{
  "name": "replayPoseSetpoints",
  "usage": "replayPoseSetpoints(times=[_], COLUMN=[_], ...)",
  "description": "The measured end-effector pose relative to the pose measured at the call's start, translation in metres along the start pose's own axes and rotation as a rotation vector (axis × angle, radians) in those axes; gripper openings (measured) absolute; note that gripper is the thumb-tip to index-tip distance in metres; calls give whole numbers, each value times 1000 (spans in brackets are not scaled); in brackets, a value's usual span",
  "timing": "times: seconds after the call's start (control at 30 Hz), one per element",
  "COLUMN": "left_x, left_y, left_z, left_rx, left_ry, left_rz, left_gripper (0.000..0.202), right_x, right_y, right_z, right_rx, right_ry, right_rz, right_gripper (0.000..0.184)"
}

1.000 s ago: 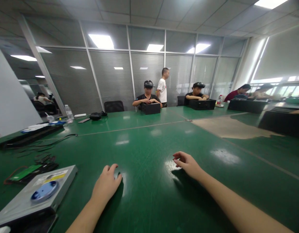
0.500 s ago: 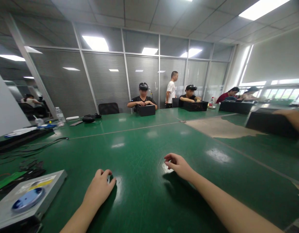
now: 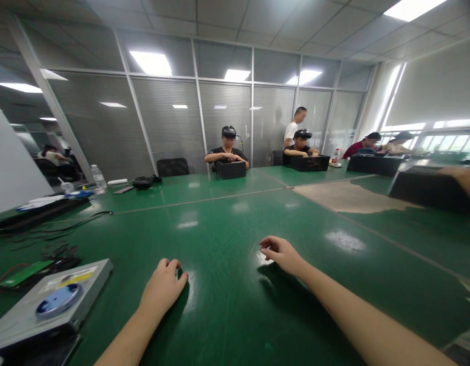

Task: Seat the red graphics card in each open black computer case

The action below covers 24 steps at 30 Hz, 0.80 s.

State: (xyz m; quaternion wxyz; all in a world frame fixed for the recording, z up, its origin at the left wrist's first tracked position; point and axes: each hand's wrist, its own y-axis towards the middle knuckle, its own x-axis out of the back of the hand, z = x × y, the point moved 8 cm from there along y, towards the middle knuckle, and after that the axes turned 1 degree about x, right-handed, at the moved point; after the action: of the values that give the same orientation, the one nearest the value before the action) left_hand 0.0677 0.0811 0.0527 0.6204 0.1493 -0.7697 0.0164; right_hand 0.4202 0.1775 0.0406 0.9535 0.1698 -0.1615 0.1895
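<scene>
My left hand [image 3: 163, 285] rests low over the green tabletop [image 3: 219, 305], palm down. Its fingers curl loosely, the thumb stands apart from them, and I see nothing in its grasp. Farther right, my right hand [image 3: 283, 254] hovers just above the table with a shadow beneath it. Thumb and fingers there are bent with a gap between them, also holding nothing. Nearest to my left hand is a grey metal box like a computer drive [image 3: 17, 317], at the lower left. A round blue disc-shaped piece [image 3: 58, 301] lies on top of it.
Beside the drive lie a green circuit board [image 3: 27, 274] and dark cables [image 3: 63, 223]. A water bottle [image 3: 98, 178] and a black headset-like object [image 3: 143, 182] stand farther back. Co-workers sit across the table behind black boxes [image 3: 231, 170]; another black box [image 3: 433, 190] is at right, with a person's hand.
A standing person in white has walked right, behind a seated co-worker. The view has shifted slightly, so the drive sits more to the right. Both my hands keep nearly the same pose.
</scene>
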Motion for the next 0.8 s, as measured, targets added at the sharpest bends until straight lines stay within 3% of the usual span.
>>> replayPoseSetpoints(times=[0.2,0.33,0.47,0.8], left_x=[-3,1,-6,-2], left_y=[1,1,3,0], left_z=[1,1,3,4], left_rx=[-7,-3,-25,-6], left_ry=[-1,7,23,51], left_rz=[15,-49,2,-26], left_gripper=[43,51,42,43], right_x=[-1,-2,-3,-1], right_y=[0,-1,-1,-2], right_z=[-2,-3,-3,-4], right_rx=[-12,-18,-25,-33], right_ry=[-28,-53,-87,-159], right_rz=[19,27,35,57], right_gripper=[28,28,26,27])
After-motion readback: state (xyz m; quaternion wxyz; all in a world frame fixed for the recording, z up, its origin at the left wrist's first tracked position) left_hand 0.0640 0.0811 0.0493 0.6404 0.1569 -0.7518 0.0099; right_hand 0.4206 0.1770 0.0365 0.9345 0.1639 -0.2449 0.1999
